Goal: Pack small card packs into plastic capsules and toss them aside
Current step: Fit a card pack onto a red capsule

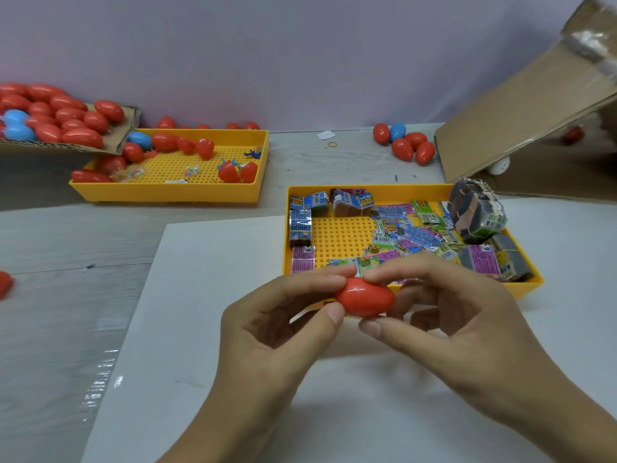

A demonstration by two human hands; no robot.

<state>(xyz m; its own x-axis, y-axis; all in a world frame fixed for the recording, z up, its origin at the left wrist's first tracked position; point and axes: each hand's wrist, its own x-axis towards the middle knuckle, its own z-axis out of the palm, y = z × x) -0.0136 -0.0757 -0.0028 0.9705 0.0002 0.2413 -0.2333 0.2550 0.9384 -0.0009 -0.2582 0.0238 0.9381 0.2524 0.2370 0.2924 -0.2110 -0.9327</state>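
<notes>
While both forearms reach in from the bottom edge of the head view, the two hands meet over a white board (pixel 207 329) on the bench (pixel 60 248), holding one red capsule (pixel 365 297) between them. The left hand (pixel 267 332) comes from below left, palm turned inward, its grip closed on the capsule's left end: forefinger along the top, thumb tip pressed against the lower left side, the other fingers curled loosely beneath. The right hand (pixel 457 315) comes from below right, its grip closed on the capsule's right end, forefinger laid over the top, thumb under the lower edge, remaining fingers bent behind. The capsule looks closed, lying lengthwise, held above the board just before the near rim of the right tray (pixel 531 285).

That yellow tray holds loose card packs (pixel 410 235) and banded bundles (pixel 475 212). A second yellow tray (pixel 167 192) sits farther left with capsules and small toys. Red and blue capsules heap on cardboard (pixel 125 128) at far left; a cluster (pixel 405 143) lies near a leaning carton (pixel 521 108) at right.
</notes>
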